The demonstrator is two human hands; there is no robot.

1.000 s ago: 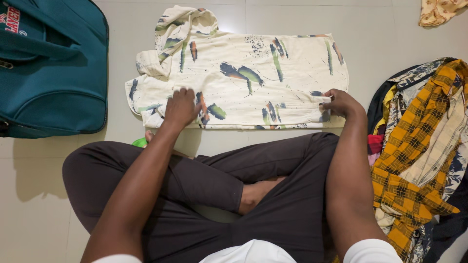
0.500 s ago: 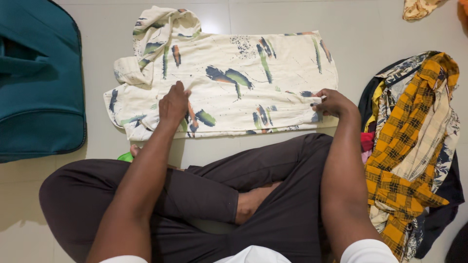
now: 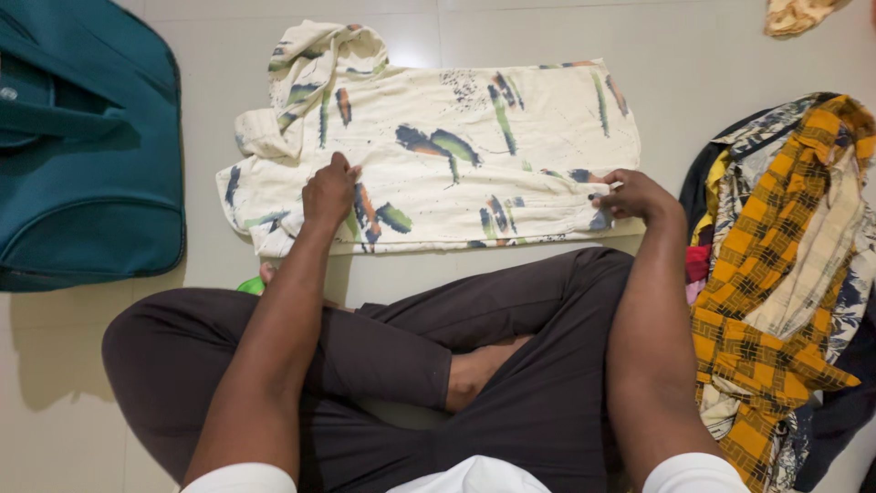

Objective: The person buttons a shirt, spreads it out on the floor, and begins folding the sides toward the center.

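Observation:
A cream shirt (image 3: 474,119) with green, orange and navy brush marks lies flat on the tiled floor in front of my crossed legs. My left hand (image 3: 330,190) pinches the folded edge of the shirt near its collar end. At the shirt's hem end, my right hand (image 3: 637,194) pinches the same folded edge. The collar and one sleeve bunch up at the far left of the shirt.
A teal travel bag (image 3: 87,146) sits on the floor at the left. A heap of clothes topped by a yellow checked shirt (image 3: 776,265) lies at the right. A yellow patterned cloth (image 3: 798,14) shows at the top right corner. Something small and green (image 3: 248,286) peeks out by my left knee.
Both hands stay on the shirt's near edge; my left fingers have shifted from flat to pinching the fold. The view has swayed a little left and back.

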